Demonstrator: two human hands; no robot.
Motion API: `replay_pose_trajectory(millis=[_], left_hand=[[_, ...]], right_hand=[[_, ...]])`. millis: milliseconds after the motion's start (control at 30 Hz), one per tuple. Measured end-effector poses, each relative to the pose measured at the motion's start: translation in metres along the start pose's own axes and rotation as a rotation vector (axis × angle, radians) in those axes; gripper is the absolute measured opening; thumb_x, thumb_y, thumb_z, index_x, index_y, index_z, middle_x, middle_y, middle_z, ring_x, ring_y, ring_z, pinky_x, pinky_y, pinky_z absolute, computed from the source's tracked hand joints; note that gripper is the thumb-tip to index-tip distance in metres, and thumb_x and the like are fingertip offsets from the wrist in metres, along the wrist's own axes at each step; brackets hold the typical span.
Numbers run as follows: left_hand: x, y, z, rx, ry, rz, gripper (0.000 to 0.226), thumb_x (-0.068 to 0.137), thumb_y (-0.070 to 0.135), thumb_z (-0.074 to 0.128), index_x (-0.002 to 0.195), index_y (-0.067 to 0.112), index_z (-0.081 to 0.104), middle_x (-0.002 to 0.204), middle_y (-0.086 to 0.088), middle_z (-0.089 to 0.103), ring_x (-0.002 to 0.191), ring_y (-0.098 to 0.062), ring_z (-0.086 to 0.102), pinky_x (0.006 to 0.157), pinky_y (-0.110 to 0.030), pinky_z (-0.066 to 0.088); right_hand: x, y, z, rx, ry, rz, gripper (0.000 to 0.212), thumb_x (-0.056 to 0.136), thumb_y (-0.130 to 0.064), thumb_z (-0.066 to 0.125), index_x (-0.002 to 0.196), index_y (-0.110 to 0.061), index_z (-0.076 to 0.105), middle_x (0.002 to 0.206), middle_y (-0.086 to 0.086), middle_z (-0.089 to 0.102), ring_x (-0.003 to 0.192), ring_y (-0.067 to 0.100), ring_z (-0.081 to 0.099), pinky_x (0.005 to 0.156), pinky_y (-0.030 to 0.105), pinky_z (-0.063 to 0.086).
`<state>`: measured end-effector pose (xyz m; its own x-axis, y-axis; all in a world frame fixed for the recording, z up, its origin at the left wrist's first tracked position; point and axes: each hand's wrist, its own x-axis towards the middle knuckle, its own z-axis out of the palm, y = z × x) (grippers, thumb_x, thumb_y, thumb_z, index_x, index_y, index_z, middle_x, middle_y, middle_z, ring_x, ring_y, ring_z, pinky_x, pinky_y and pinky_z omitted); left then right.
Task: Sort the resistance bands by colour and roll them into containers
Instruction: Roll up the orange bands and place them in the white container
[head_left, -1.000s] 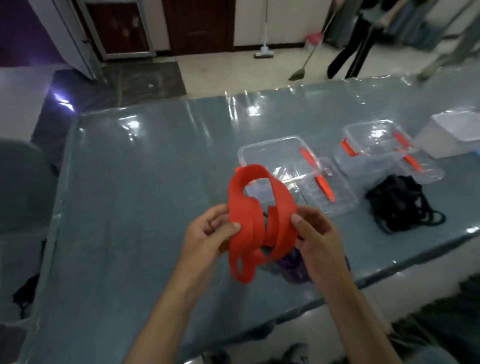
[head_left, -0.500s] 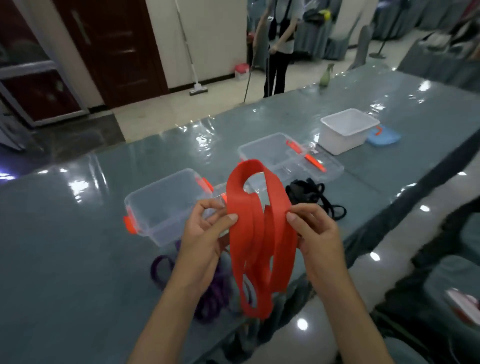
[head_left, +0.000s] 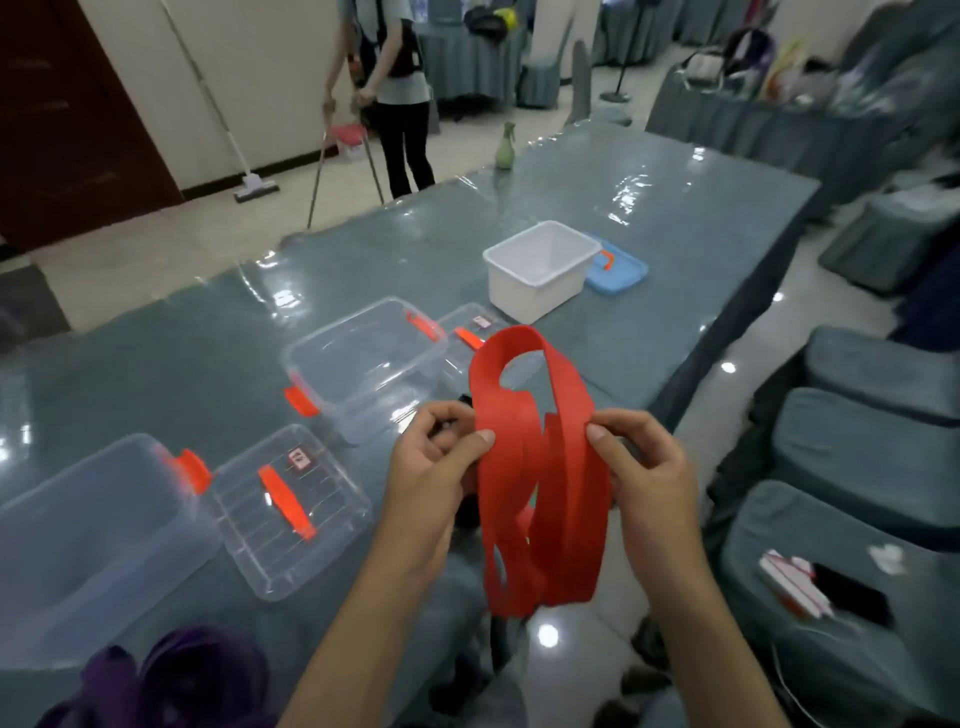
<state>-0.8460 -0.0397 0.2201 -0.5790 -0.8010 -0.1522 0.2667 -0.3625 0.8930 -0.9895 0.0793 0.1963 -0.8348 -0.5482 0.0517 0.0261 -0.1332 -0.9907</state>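
- Since the earlier frames the view has swung right along the desk (head_left: 675, 218); hands and band keep the same pose, and the black bands are now almost wholly hidden behind the hands.
- Left hand (head_left: 431, 483): thumb and curled fingers pinch the left strands of the red resistance bands (head_left: 540, 467).
- Right hand (head_left: 649, 467): thumb and fingers pinch the right strands. Both clenched on the bundle, nothing released.
- Red bundle is held in the air above the desk's near edge, top loop standing up, lower loops hanging loose and uneven past the edge.
- Clear container (head_left: 363, 364) sits just beyond the hands, its lid (head_left: 467, 338) lying beside it. A second clear container (head_left: 93, 535) is at the near left with its lid (head_left: 285, 504) alongside.
- White tub (head_left: 540, 267) and blue lid (head_left: 618, 270) stand further along the desk.
- Purple bands (head_left: 171, 680) are heaped at the near left corner.
- Judgement: strands not yet gathered flat; rolling not started.
- Risk: overlapping loops of unequal length could twist or tangle on rolling.
- Risk: hanging loops could slip from the pinch and drop past the desk edge to the floor.
- Risk: a loose roll could spring open once set in a container.
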Motion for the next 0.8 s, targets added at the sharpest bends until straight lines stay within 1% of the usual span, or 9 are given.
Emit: replay_pose_trajectory(millis=[100, 167, 267, 400, 500, 600, 667, 733, 800], left_hand=[[0.054, -0.013, 0.035, 0.0, -0.03, -0.006, 0.025, 0.092, -0.009, 0.065, 0.096, 0.015, 0.06, 0.083, -0.008, 0.074, 0.068, -0.019, 0.065, 0.063, -0.028, 0.055], [0.093, -0.02, 0.057, 0.015, -0.054, -0.007, 0.026, 0.091, -0.006, 0.069, 0.094, 0.018, 0.061, 0.083, -0.007, 0.074, 0.071, -0.021, 0.065, 0.067, -0.032, 0.054], [0.148, -0.027, 0.088, 0.02, -0.066, -0.033, 0.024, 0.094, -0.007, 0.065, 0.097, 0.016, 0.059, 0.083, -0.007, 0.075, 0.07, -0.017, 0.068, 0.068, -0.03, 0.057], [0.215, -0.035, 0.127, 0.01, -0.072, -0.027, 0.026, 0.095, -0.011, 0.061, 0.096, 0.015, 0.058, 0.077, -0.001, 0.072, 0.067, -0.012, 0.066, 0.066, -0.025, 0.055], [0.254, -0.043, 0.152, 0.016, -0.075, -0.025, 0.028, 0.095, -0.011, 0.061, 0.094, 0.017, 0.057, 0.077, 0.001, 0.072, 0.069, -0.012, 0.065, 0.069, -0.028, 0.053], [0.291, -0.054, 0.175, 0.006, -0.063, -0.02, 0.025, 0.087, 0.0, 0.071, 0.092, 0.022, 0.062, 0.082, -0.001, 0.071, 0.08, -0.022, 0.062, 0.075, -0.036, 0.049], [0.313, -0.063, 0.19, -0.002, -0.036, -0.022, 0.022, 0.082, 0.007, 0.071, 0.088, 0.028, 0.065, 0.083, -0.001, 0.069, 0.086, -0.026, 0.057, 0.08, -0.04, 0.045], [0.335, -0.073, 0.204, 0.001, -0.005, -0.033, 0.023, 0.081, 0.009, 0.071, 0.083, 0.031, 0.066, 0.082, -0.002, 0.068, 0.086, -0.027, 0.053, 0.078, -0.041, 0.043], [0.357, -0.086, 0.218, 0.025, 0.034, -0.04, 0.025, 0.084, 0.006, 0.072, 0.081, 0.029, 0.065, 0.079, -0.004, 0.066, 0.083, -0.027, 0.05, 0.075, -0.04, 0.041]], right_hand=[[0.061, 0.003, -0.019, -0.02, 0.015, -0.014, 0.013, 0.093, -0.008, 0.074, 0.09, -0.021, 0.076, 0.087, -0.001, 0.072, 0.076, 0.012, 0.063, 0.073, 0.035, 0.049], [0.104, 0.002, -0.027, -0.02, 0.019, -0.016, 0.013, 0.092, -0.008, 0.075, 0.091, -0.021, 0.077, 0.089, 0.0, 0.073, 0.083, 0.015, 0.065, 0.078, 0.039, 0.052], [0.167, 0.004, -0.037, -0.019, 0.032, -0.009, 0.017, 0.091, -0.006, 0.076, 0.089, -0.023, 0.077, 0.091, 0.001, 0.074, 0.088, 0.016, 0.067, 0.086, 0.046, 0.053], [0.244, 0.002, -0.049, -0.034, 0.017, -0.025, 0.02, 0.092, -0.005, 0.075, 0.089, -0.025, 0.077, 0.09, -0.002, 0.073, 0.087, 0.014, 0.066, 0.086, 0.041, 0.053], [0.291, 0.002, -0.057, -0.043, 0.006, -0.027, 0.023, 0.093, -0.004, 0.074, 0.087, -0.026, 0.076, 0.087, -0.006, 0.072, 0.083, 0.009, 0.064, 0.076, 0.033, 0.052], [0.342, 0.007, -0.065, -0.055, -0.02, -0.029, 0.026, 0.093, -0.003, 0.073, 0.086, -0.029, 0.076, 0.087, -0.008, 0.073, 0.082, 0.009, 0.065, 0.076, 0.031, 0.051], [0.376, 0.014, -0.072, -0.053, -0.042, -0.016, 0.024, 0.093, -0.003, 0.072, 0.089, -0.026, 0.075, 0.088, -0.009, 0.073, 0.082, 0.008, 0.065, 0.077, 0.031, 0.051], [0.41, 0.023, -0.079, -0.065, -0.079, 0.004, 0.02, 0.093, -0.003, 0.072, 0.091, -0.023, 0.074, 0.087, -0.009, 0.073, 0.08, 0.007, 0.064, 0.076, 0.028, 0.049], [0.443, 0.037, -0.087, -0.081, -0.137, 0.023, 0.02, 0.094, -0.003, 0.072, 0.091, -0.023, 0.074, 0.087, -0.009, 0.071, 0.077, 0.007, 0.061, 0.074, 0.024, 0.048]])
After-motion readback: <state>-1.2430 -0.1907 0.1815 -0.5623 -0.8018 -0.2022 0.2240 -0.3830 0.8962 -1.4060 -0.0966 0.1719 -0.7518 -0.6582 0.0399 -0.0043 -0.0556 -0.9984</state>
